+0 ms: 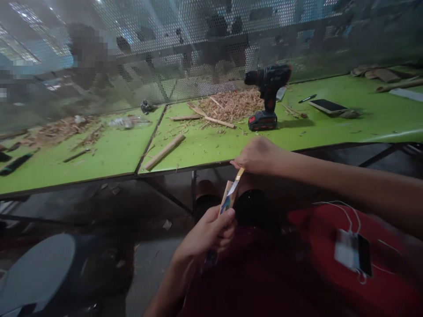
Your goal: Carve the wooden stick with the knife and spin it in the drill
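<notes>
My left hand [211,229] is closed around a short flat piece of wood [230,188] with blue and green marks on its face. Its upper end points up toward the table edge, over my lap. In my right hand [259,155], a craft knife [238,175] with a yellow handle is gripped in a fist. The bright blade slants down and lies against or just over the wood's face; exact contact is hard to make out. The lower end of the wood is hidden by my left fingers.
Ahead, the green table [194,152] bears a cordless drill [269,97], a pile of wood shavings [231,105], a wooden rod [164,152], a pen [307,98] and a phone [328,106]. A red stool [317,229] with charging devices stands at my right. Behind the table rises a perforated metal screen [185,53].
</notes>
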The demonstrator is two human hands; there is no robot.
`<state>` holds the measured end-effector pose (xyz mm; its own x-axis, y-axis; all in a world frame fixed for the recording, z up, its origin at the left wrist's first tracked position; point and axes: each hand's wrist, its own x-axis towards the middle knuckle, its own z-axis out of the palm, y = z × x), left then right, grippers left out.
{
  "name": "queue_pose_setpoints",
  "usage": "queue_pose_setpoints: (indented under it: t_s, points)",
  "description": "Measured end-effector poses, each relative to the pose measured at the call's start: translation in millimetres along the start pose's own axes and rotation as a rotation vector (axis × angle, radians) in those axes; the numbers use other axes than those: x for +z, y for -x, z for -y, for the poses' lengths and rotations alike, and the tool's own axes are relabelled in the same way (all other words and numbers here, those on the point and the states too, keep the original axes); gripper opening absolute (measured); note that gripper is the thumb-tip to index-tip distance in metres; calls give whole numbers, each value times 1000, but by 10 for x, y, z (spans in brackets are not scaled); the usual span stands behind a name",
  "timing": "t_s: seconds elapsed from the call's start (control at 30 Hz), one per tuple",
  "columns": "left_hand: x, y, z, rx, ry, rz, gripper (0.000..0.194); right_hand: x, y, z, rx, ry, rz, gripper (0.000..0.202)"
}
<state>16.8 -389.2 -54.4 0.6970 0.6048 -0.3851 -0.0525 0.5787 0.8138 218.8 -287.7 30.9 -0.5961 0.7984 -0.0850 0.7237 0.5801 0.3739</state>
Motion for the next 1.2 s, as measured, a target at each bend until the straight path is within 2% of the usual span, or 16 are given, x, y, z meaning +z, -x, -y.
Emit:
queue_pose_setpoints:
  t_s: [0.27, 0.4, 0.6, 0.7, 0.83, 0.9, 0.97, 1.07, 1.13, 1.2]
  points:
    - [47, -9, 5, -25, -21, -11, 47, -42, 16, -76, -63, 23, 51, 37]
    - [63, -30, 1, -21, -34, -51, 48, 2, 27, -96, -49, 11, 12, 39]
    - [43, -79, 22, 20, -14, -76, 49, 121, 36, -1, 63, -33, -99, 43]
    - [84, -64, 75, 53, 11, -57, 50, 142, -15, -75, 215, -72, -122, 47]
    - [129, -13, 136, -7, 47, 14, 47, 157, -37, -348, 594, -83, -141, 54]
    - [99, -10, 119, 42, 115, -93, 47, 161, 19, -387, 678, -112, -176, 50]
    - [49, -28, 77, 86, 135, -134, 47, 158, 105, -287, 620, -159, -154, 41]
    - [13, -78, 24, 121, 116, -138, 48, 139, 215, 47, 474, -244, -46, 39]
    - [32, -112, 19, 129, 103, -159, 48, 132, 242, 287, 462, -288, 6, 44]
    - [72, -141, 34, 148, 95, -183, 48, 148, 232, 475, 475, -301, 4, 48]
